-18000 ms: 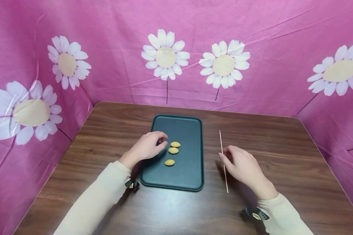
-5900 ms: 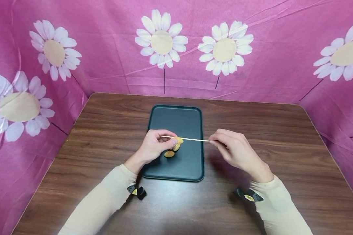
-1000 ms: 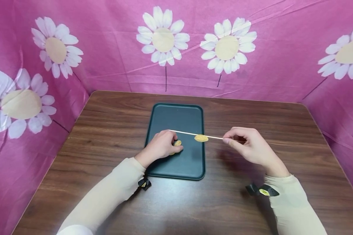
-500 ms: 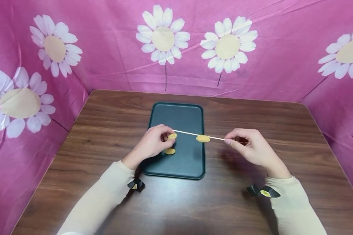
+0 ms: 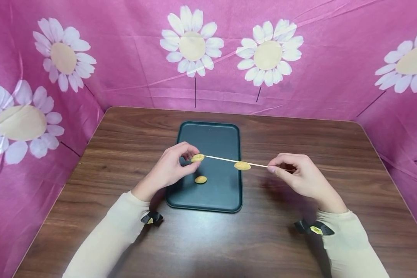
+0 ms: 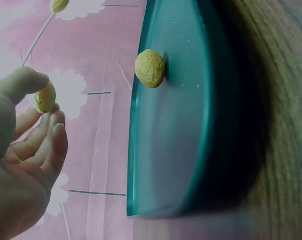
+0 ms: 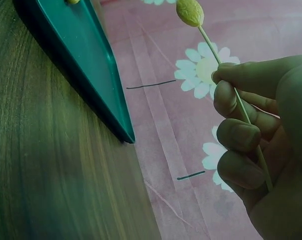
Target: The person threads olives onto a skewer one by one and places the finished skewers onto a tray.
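Note:
My right hand [image 5: 297, 175] pinches a thin wooden skewer [image 5: 222, 158] between thumb and index finger; its lower end runs along the curled fingers in the right wrist view. Partway along the skewer sits one wrinkled yellow olive-like fruit [image 5: 242, 166], threaded on it. With thumb and fingertips my left hand [image 5: 168, 164] pinches a second such fruit [image 6: 45, 97], which meets the skewer's left tip above the tray. Whether the tip has pierced it, I cannot tell. A third yellow fruit [image 5: 200, 180] lies on the dark green tray [image 5: 219, 197], below the left hand.
The low-rimmed tray lies on a brown wood-grain table [image 5: 208, 247]. A pink cloth [image 5: 132, 50] with big white daisies hangs behind the table and along its sides. Each wrist wears a small black strapped device.
Since a second ago, the left hand has lifted the second fruit off the tray to the skewer's left tip. The right hand has shifted slightly right with the skewer. Earlier, all three fruits lay on the tray.

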A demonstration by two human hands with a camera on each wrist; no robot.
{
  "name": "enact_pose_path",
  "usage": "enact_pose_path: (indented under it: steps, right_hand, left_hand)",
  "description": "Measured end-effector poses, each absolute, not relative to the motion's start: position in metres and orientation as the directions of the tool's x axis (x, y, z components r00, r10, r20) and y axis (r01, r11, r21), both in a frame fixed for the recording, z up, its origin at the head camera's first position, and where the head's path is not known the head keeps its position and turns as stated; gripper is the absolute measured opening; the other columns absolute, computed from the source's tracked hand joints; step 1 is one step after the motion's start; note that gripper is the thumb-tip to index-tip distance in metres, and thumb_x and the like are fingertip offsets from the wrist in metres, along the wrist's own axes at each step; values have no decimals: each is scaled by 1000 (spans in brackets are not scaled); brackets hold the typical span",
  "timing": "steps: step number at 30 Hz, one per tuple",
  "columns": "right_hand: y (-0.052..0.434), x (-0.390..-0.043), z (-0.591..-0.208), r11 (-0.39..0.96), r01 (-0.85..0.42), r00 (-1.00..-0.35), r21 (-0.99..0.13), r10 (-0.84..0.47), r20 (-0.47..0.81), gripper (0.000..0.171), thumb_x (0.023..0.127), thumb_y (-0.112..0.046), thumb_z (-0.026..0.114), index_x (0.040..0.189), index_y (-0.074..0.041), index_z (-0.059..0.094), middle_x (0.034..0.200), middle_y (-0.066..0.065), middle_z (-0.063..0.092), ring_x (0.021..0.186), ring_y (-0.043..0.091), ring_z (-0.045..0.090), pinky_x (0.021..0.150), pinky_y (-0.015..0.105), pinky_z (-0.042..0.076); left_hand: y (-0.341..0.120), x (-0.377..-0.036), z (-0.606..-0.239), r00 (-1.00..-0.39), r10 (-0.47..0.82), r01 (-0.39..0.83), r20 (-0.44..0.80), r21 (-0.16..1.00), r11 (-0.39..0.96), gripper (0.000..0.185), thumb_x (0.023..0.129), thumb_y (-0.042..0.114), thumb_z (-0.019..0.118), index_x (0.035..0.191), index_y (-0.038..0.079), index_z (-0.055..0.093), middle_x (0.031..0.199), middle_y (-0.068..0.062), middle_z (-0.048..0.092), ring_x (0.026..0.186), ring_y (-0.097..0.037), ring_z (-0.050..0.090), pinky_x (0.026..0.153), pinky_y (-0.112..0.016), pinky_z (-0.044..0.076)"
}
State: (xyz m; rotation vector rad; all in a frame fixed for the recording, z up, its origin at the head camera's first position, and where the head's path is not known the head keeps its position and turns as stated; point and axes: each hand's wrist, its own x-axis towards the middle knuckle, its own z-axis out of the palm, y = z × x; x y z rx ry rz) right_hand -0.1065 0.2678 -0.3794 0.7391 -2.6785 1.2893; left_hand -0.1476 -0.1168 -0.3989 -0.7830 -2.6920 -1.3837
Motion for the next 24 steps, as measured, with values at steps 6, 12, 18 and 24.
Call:
enact_pose_path:
  steps: [6, 12, 18, 24]
  right_hand:
    - [269, -106, -381, 527, -454, -880, -718, -389, 271, 28, 94, 5, 78, 100, -22, 79, 80, -2, 67, 64, 5, 50, 53, 25, 41]
    - [270, -105, -381, 530, -448, -884, -720, -386, 265, 28, 94, 4, 78, 99, -23, 79, 79, 1, 67, 64, 5, 49, 53, 25, 40]
    - [270, -105, -383, 529, -449, -881, -720, -397, 258, 28, 94, 4, 78, 99, -24, 79, 79, -5, 66, 65, 5, 51, 54, 25, 42]
    - [269, -105, -383, 522, -447, -880, -726, -402, 253, 30, 94, 4, 78, 99, -25, 78, 80, -11, 66, 66, 6, 54, 55, 25, 44]
  left_hand:
    - [-121, -148, -402, -828, 452, 522, 331, 748, 409, 19, 94, 8, 82, 112, 12, 77, 105, 0, 71, 94, -15, 62, 85, -49, 57]
    - [-122, -147, -403, -815, 460, 538, 353, 755, 374, 26, 92, 6, 83, 118, 9, 76, 110, -2, 72, 96, -15, 62, 85, -47, 57]
    - [-122, -148, -406, -808, 451, 550, 379, 761, 345, 24, 90, 4, 86, 111, 8, 77, 106, -2, 73, 94, -14, 63, 84, -41, 57]
    - [-123, -148, -407, -797, 452, 566, 400, 757, 328, 21, 90, 6, 86, 109, 12, 78, 105, 1, 72, 94, -12, 62, 84, -33, 55]
